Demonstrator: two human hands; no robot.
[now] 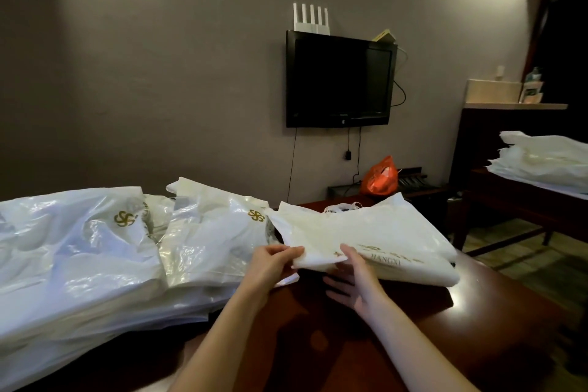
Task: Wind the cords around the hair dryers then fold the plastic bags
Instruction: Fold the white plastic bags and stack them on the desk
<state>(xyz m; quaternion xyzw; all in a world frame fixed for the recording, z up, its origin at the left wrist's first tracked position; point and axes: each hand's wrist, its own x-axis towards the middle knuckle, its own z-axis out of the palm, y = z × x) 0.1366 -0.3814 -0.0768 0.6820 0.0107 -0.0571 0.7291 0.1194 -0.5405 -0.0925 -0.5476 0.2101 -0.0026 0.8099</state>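
Left hand (276, 261) pinching bag (356, 242) corner (near)

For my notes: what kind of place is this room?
Probably a hotel guest room: a wall-mounted TV, a luggage rack beneath it, and stacks of logo-printed plastic bags on a dark wooden table.

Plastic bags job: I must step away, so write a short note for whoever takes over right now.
Left hand pinches the near corner of the folded bag on the dark table.
Right hand is open, thumb on the same bag.
Unfolded bags lie piled at left.
No hair dryers in view, so that step cannot be judged.
Left: finish this bag, then fold the left pile.
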